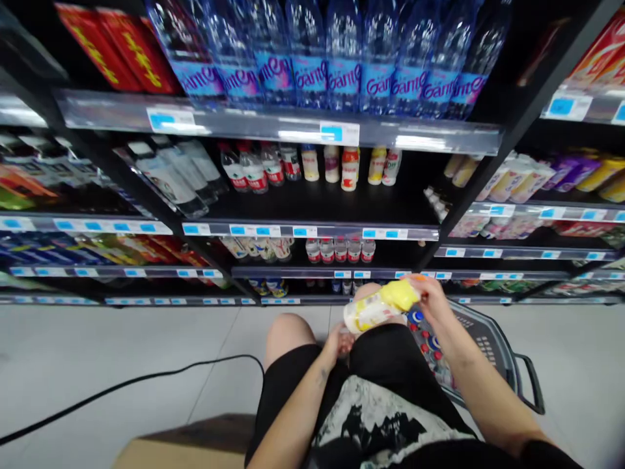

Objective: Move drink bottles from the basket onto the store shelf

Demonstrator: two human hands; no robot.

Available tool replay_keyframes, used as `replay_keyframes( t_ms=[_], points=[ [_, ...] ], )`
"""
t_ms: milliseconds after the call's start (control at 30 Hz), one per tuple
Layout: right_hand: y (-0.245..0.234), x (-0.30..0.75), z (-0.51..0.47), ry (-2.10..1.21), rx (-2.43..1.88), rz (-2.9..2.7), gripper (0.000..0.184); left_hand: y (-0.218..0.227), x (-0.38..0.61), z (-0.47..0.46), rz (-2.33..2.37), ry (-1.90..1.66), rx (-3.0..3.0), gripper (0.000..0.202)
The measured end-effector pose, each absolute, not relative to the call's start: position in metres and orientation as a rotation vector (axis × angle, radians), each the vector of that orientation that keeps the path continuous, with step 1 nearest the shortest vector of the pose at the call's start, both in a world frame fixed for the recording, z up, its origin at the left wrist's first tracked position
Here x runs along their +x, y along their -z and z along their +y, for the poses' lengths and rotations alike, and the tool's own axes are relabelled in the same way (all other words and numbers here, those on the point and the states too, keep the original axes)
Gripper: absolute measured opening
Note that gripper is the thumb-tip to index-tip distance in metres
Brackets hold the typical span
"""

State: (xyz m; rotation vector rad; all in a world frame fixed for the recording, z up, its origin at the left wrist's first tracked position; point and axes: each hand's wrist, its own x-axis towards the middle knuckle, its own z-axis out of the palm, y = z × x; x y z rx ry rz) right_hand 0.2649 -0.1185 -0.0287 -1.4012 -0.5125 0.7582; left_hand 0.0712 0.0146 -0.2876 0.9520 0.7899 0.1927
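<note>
My right hand [432,301] is closed round the yellow-capped end of a pale drink bottle [378,307], which lies tilted above my knees. My left hand [339,340] sits just under the bottle's bottom end, its fingers curled near it; whether they touch it I cannot tell. I am crouched in front of black shop shelves [312,229]. Beside my right leg stands a dark shopping basket [493,342] with several small bottles with red and blue caps in it.
Large blue water bottles [332,58] fill the top shelf. Small milk-drink bottles [349,168] stand on the middle shelf, more on the lower ones. A black cable [127,384] runs across the grey floor at left. A cardboard box [185,446] lies by my left leg.
</note>
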Motion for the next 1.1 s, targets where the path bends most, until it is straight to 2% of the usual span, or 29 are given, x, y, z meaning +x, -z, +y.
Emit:
replay_keyframes(
  t_ms=[133, 200, 267, 333, 467, 567, 667, 767, 833, 967, 1100],
  points=[
    [0.054, 0.227, -0.065, -1.084, -1.358, -0.662, 0.041, 0.257, 0.037, 0.013, 0.428, -0.179, 0.524, 0.113],
    [0.064, 0.219, -0.046, -1.255, -1.356, -0.770, 0.041, 0.246, 0.022, 0.010, 0.269, -0.180, 0.395, 0.122],
    [0.077, 0.215, -0.031, -1.326, -1.378, -0.784, 0.043, 0.240, 0.011, 0.005, 0.215, -0.180, 0.378, 0.113],
    [0.094, 0.212, -0.020, -1.262, -1.381, -0.646, 0.048, 0.239, 0.007, -0.001, 0.245, -0.199, 0.349, 0.096],
    [0.138, 0.197, -0.011, -1.201, -1.113, -0.408, 0.066, 0.237, 0.008, -0.004, 0.381, -0.315, 0.216, 0.073],
    [0.161, 0.189, -0.015, -1.375, -1.029, -0.512, 0.086, 0.232, 0.010, 0.002, 0.426, -0.321, 0.090, 0.076],
    [0.168, 0.190, -0.021, -1.475, -1.039, -0.626, 0.093, 0.228, 0.014, 0.009, 0.425, -0.321, 0.006, 0.078],
    [0.164, 0.195, -0.024, -1.470, -1.069, -0.576, 0.107, 0.225, 0.024, 0.015, 0.393, -0.254, 0.077, 0.081],
    [0.160, 0.198, -0.025, -1.406, -1.036, -0.510, 0.106, 0.223, 0.034, 0.016, 0.419, -0.265, 0.126, 0.075],
    [0.156, 0.199, -0.025, -1.261, -1.017, -0.541, 0.090, 0.220, 0.052, 0.014, 0.538, -0.514, 0.147, 0.045],
    [0.160, 0.200, -0.026, -1.218, -1.099, -0.578, 0.075, 0.217, 0.056, 0.014, 0.578, -0.499, 0.184, 0.049]
  ],
)
